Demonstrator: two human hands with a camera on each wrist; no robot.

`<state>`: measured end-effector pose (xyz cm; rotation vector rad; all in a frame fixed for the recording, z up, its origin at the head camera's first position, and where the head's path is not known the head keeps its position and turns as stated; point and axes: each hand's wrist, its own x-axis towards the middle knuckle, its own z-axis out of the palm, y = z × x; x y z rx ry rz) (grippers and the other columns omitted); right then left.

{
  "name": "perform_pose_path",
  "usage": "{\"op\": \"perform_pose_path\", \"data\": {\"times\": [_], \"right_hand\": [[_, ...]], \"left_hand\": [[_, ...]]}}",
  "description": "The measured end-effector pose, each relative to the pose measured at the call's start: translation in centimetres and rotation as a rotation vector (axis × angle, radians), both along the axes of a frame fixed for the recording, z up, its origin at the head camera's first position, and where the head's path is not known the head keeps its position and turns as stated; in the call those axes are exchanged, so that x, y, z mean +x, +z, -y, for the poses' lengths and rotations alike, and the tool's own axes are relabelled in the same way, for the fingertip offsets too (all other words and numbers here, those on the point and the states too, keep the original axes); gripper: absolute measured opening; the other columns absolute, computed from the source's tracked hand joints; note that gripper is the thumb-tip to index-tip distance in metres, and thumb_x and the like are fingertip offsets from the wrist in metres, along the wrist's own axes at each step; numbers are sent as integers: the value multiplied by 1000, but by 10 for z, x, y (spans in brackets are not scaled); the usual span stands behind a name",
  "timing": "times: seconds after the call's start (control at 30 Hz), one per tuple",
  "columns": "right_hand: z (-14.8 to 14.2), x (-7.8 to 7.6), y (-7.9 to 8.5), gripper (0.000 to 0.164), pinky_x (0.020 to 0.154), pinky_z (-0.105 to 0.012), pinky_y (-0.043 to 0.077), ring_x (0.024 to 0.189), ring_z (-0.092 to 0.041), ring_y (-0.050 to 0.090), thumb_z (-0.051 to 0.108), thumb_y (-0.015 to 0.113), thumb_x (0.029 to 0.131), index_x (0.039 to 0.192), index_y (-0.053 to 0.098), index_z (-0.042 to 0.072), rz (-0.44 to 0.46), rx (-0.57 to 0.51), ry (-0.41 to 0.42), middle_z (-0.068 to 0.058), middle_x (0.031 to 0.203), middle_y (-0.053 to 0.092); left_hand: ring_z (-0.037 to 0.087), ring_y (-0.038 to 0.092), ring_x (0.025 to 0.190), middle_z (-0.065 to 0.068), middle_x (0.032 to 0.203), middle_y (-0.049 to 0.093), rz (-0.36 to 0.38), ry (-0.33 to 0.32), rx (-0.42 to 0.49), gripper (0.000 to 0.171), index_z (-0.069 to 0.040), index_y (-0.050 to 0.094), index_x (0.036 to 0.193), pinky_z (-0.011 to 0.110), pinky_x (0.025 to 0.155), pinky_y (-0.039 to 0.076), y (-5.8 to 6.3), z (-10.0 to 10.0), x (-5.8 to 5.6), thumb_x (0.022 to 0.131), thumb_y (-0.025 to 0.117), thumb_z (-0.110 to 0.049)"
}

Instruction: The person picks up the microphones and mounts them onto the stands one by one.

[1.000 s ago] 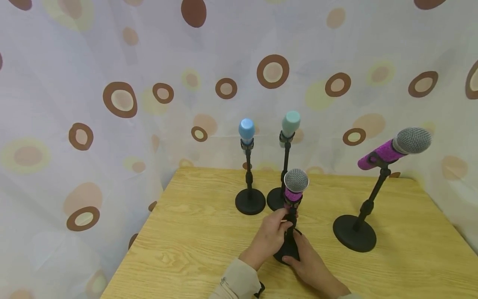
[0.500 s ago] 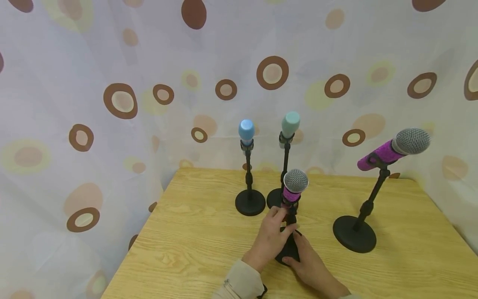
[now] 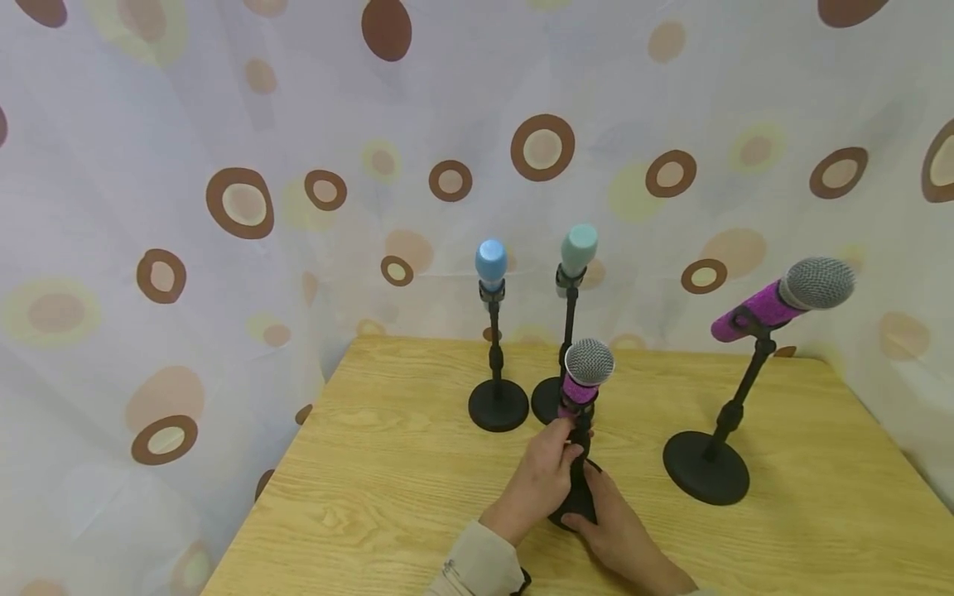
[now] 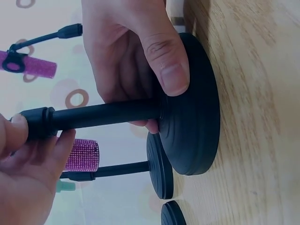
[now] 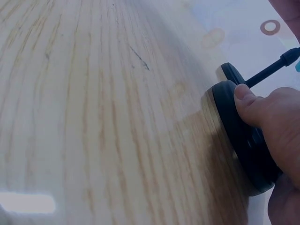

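Observation:
A short black microphone stand (image 3: pixel 575 499) is at the near middle of the table, bearing a sparkly purple microphone (image 3: pixel 589 364) with a silver mesh head. My left hand (image 3: pixel 537 478) pinches the stand's collar (image 4: pixel 39 123) between thumb and fingers, just below the microphone. Lower down, my right hand (image 3: pixel 624 530) grips the round base (image 4: pixel 199 126), its thumb pressed on the base's upper side. In the right wrist view the base's rim (image 5: pixel 230 123) stands at the wood surface under my right thumb (image 5: pixel 244 96).
Behind stand a blue-topped microphone (image 3: pixel 491 261) and a pale green one (image 3: pixel 579 248), each on a black stand. Another purple microphone (image 3: pixel 768 305) on a taller stand is to the right. The wooden table (image 3: pixel 387 480) meets a dotted curtain (image 3: pixel 298 108) at the back.
My left thumb stretched across the collar and then drew back, while that hand stayed at the pole. The held microphone has shifted very slightly left. My right hand keeps its grip on the base.

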<state>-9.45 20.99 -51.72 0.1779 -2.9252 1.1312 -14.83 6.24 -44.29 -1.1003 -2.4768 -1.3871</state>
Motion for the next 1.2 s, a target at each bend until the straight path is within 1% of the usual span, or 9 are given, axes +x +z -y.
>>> {"op": "perform_pose_path", "data": {"times": [0.2, 0.3, 0.4, 0.47, 0.63, 0.8, 0.97, 1.03, 1.2], "right_hand": [[2, 2, -1, 81, 111, -60, 36, 140, -48, 37, 26, 70, 92, 150, 26, -10, 12, -5, -8, -35, 152, 32], [3, 1, -1, 81, 111, -60, 35, 141, -47, 36, 26, 70, 93, 151, 26, -9, 4, -2, -6, -34, 153, 32], [3, 0, -2, 80, 112, -60, 35, 141, -47, 36, 25, 70, 92, 151, 27, -8, -6, -7, -3, -33, 153, 33], [3, 0, -2, 80, 111, -60, 36, 140, -47, 37, 24, 71, 92, 151, 27, -8, -16, -7, -5, -33, 152, 34], [3, 2, -2, 80, 110, -58, 38, 138, -47, 40, 24, 71, 92, 149, 28, -12, -28, -2, -6, -34, 150, 36], [4, 5, 0, 80, 110, -58, 39, 138, -47, 41, 25, 70, 92, 148, 28, -13, -21, -1, -8, -34, 149, 36], [4, 4, 0, 79, 109, -58, 39, 137, -46, 42, 25, 70, 92, 150, 28, -10, -28, -3, -5, -32, 150, 37], [4, 2, -1, 79, 109, -58, 39, 137, -45, 42, 25, 70, 92, 150, 28, -8, -26, -3, -6, -31, 150, 38], [4, 2, 0, 80, 110, -58, 39, 138, -45, 41, 26, 70, 92, 151, 28, -7, -7, -5, -11, -31, 151, 37]], "left_hand": [[11, 62, 107, 5, 116, 56, 110, 78, 52, 24, -11, 57, 120, 16, 88, 54, -2, 0, 1, 97, 63, -19], [11, 61, 105, 5, 116, 54, 115, 97, 52, 28, -10, 59, 120, 18, 88, 54, -2, -1, 0, 96, 65, -22], [13, 60, 107, 6, 119, 54, 107, 90, 45, 29, -10, 59, 121, 23, 91, 56, -3, -1, -1, 96, 65, -23], [14, 60, 110, 6, 121, 56, 109, 74, 49, 27, -10, 59, 123, 26, 92, 55, -3, -1, 0, 100, 60, -24], [12, 62, 113, 3, 121, 63, 107, 70, 74, 28, -13, 61, 124, 24, 93, 54, -1, -1, 0, 106, 46, -27], [6, 63, 106, 1, 117, 67, 121, 87, 114, 26, -12, 65, 119, 22, 90, 54, 2, -3, 1, 105, 47, -25], [7, 63, 108, 2, 118, 68, 138, 77, 175, 23, -11, 64, 116, 23, 92, 53, 8, -5, 1, 105, 47, -23], [8, 64, 112, 2, 120, 68, 160, 66, 197, 23, -10, 63, 117, 23, 95, 53, 12, -6, 1, 105, 47, -22], [8, 64, 113, 4, 119, 68, 195, 45, 214, 23, -9, 63, 117, 23, 98, 51, 17, -7, -1, 105, 46, -19]]}}
